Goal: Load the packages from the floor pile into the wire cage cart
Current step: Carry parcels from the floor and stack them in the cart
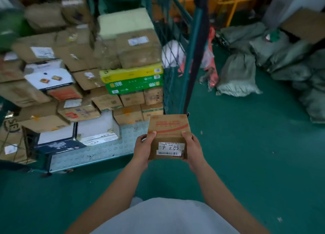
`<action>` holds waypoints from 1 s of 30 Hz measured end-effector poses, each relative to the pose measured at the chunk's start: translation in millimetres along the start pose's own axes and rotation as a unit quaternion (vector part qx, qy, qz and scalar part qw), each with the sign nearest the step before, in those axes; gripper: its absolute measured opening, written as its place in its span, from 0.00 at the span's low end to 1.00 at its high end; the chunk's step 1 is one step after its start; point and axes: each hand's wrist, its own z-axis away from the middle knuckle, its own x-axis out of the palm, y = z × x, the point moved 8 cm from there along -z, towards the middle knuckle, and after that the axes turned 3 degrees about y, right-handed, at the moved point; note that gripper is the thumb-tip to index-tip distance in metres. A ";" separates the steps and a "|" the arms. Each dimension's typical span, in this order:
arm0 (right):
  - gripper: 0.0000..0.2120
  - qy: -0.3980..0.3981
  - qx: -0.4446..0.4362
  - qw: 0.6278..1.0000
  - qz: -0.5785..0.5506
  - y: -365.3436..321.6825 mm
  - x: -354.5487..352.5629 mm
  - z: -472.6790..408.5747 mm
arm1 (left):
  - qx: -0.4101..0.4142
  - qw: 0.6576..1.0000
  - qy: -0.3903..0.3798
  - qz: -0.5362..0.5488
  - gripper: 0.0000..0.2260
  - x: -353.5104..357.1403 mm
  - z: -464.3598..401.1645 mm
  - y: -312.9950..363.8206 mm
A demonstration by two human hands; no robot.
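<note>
The boxes in the cart (191, 45) are blurred, and the pile is cut off at the left edge. A small brown box (168, 137) with red print and a white label with a bar code is gripped at its sides by the left hand (144, 147) and the right hand (192, 148). It is held above the green floor (246, 145), just beside the cart's metal floor.

small cardboard box (168, 137) | white label (171, 148): barcode, upside-down handwriting, not legible | red print: blurred
</note>
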 end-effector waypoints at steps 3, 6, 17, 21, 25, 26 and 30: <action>0.27 -0.020 -0.017 1.000 0.017 -14.2 68.5 -0.4 | 0.025 0.999 0.020 0.028 0.19 -51.5 -14.0 41.5; 0.25 -0.034 -0.037 0.999 0.019 -27.7 131.2 -2.9 | 0.048 0.997 0.037 0.050 0.18 -96.7 -29.0 79.9; 0.20 -0.065 -0.078 0.994 0.037 -61.4 319.1 -0.6 | 0.116 0.986 0.061 0.101 0.14 -236.9 -84.5 179.2; 0.19 -0.069 -0.092 0.992 0.046 -76.5 356.7 -9.4 | 0.119 0.981 0.068 0.134 0.17 -258.2 -105.6 199.5; 0.16 -0.077 -0.107 0.990 0.047 -100.9 385.7 -32.4 | 0.128 0.978 0.070 0.148 0.16 -261.2 -132.0 229.2; 0.16 -0.078 -0.112 0.989 0.050 -105.7 391.1 -40.0 | 0.130 0.977 0.070 0.153 0.15 -260.9 -139.9 235.7; 0.24 -0.088 -0.116 0.987 0.066 -132.9 419.5 -79.0 | 0.145 0.972 0.088 0.164 0.18 -256.4 -170.4 275.3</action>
